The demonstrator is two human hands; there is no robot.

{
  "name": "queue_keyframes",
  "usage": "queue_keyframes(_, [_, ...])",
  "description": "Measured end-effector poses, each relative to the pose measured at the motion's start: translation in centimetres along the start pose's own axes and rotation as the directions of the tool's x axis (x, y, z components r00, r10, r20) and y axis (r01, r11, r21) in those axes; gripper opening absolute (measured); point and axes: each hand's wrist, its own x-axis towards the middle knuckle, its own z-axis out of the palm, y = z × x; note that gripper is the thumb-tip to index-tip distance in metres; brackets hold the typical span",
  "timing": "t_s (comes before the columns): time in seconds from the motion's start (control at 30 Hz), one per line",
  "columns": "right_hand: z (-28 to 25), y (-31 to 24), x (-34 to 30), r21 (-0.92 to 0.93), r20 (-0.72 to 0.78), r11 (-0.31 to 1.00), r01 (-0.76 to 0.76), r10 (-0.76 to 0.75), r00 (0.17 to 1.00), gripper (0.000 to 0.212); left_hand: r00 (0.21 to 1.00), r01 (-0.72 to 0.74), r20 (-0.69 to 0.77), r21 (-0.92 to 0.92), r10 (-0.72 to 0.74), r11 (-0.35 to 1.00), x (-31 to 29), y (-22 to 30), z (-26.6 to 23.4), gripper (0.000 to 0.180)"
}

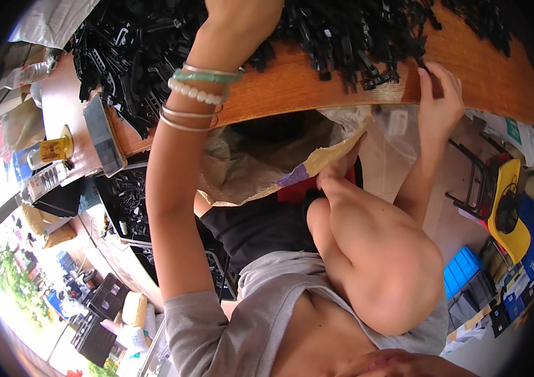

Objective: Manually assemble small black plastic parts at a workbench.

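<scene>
A heap of narrow black plastic parts (355, 38) spreads over the wooden table (317, 85). My left hand (245, 16) reaches over the heap at the top edge of the view. Its fingers are cut off there, so what it holds cannot be seen. Bracelets circle that forearm. At the table's front edge, my right hand (441, 103) has thumb and forefinger pinched at a small black plastic part (421, 63) beside the heap. Below the table edge, a sack (323, 151) with a yellowish rim and a purple patch gapes open above my lap.
A dark flat block (103, 135) lies at the table's left end, near a yellow roll (56, 149). Trays of black parts (130, 201) stand lower left. To the right are a yellow chair (507, 210) and a blue crate (464, 273). My raised knee (399, 283) is below my right hand.
</scene>
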Motion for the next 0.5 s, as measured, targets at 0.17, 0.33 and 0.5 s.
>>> queue_keyframes(0.17, [-0.2,-2.3,-1.0,0.476,-0.022,0.861,-0.183,0.219,0.975,0.016,0.91,0.158,-0.281,-0.442,-0.304,0.883,-2.8,0.6,-2.8,0.006])
queue_keyframes(0.33, [0.8,-5.8,-1.4,0.848,0.369,0.34,-0.407,0.173,0.913,0.023,0.786,0.253,0.229,-0.967,-0.574,-0.039,-6.9,0.3,-2.7,0.012])
queue_keyframes(0.5, [0.9,-9.2,-1.1,0.881,0.473,0.061,-0.469,-0.095,0.876,0.019,0.782,0.282,0.411,-0.904,-0.469,-0.321,-10.6,3.0,-3.9,0.042])
